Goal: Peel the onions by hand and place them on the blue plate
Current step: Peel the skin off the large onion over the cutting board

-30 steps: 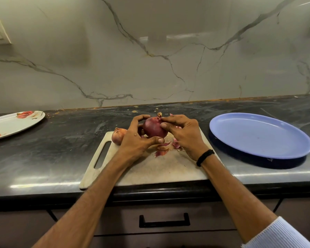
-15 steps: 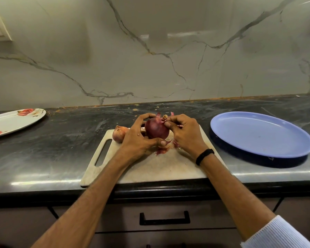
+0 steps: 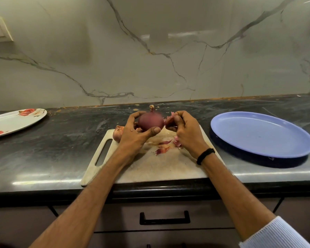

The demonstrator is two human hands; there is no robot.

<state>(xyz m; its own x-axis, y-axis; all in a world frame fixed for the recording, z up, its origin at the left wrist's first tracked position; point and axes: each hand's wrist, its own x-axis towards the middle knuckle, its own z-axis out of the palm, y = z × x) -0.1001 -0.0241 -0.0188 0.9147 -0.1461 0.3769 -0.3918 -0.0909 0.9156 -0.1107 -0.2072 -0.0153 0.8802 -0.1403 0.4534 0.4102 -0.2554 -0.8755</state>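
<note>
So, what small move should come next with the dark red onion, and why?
Probably pull the pink skin strip away from the round dark red onion and drop it on the beige cutting board. The right hand pinches it beside the onion, the left hand grips the onion, and other scraps lie there.

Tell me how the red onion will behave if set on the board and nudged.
Round, so the red onion would probably roll. Its smooth skin may slip. Undented in the grip of the left hand, it seems firm.
</note>
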